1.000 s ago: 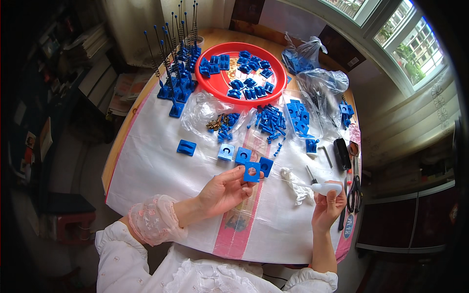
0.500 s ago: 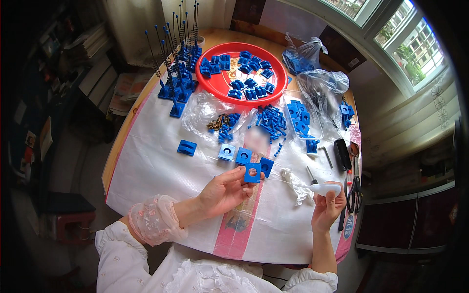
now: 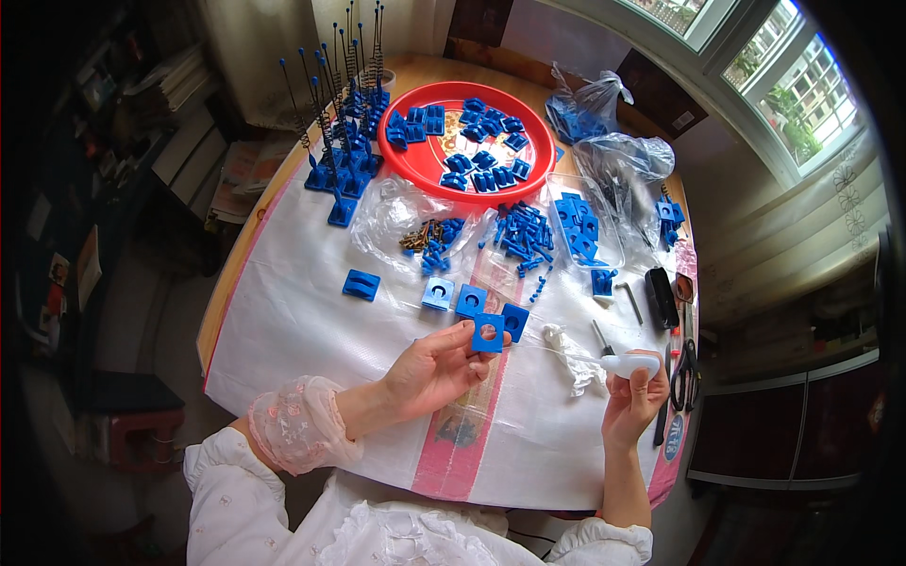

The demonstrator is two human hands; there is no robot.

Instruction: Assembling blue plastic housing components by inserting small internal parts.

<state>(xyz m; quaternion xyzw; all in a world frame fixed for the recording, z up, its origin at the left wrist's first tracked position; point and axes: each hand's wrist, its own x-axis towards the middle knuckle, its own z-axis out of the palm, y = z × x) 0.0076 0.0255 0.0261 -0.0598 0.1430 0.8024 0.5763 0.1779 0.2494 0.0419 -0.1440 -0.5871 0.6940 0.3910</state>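
Observation:
Between the thumb and fingers of my left hand [image 3: 420,379] is a square blue plastic piece [image 3: 489,319] with a round hole through it. My right hand [image 3: 634,404] grips a small white squeeze bottle [image 3: 630,363], tipped sideways. A long thin nozzle [image 3: 562,353] runs from the bottle toward the blue piece; whether its tip touches cannot be made out. Just beyond my left hand lie similar blue squares, among them one [image 3: 515,321] at its right, one [image 3: 471,300] behind it and a shinier one [image 3: 437,293]. Farther left rests a blue piece with a curved ridge [image 3: 361,285].
A red round tray [image 3: 394,170] at the back holds several blue pieces. Blue stands with springy black rods [image 3: 342,174] rise at back left. Small blue pegs [image 3: 524,236] lie in the middle. Crumpled tissue [image 3: 574,363], a screwdriver [image 3: 602,336] and scissors [image 3: 687,373] are at right.

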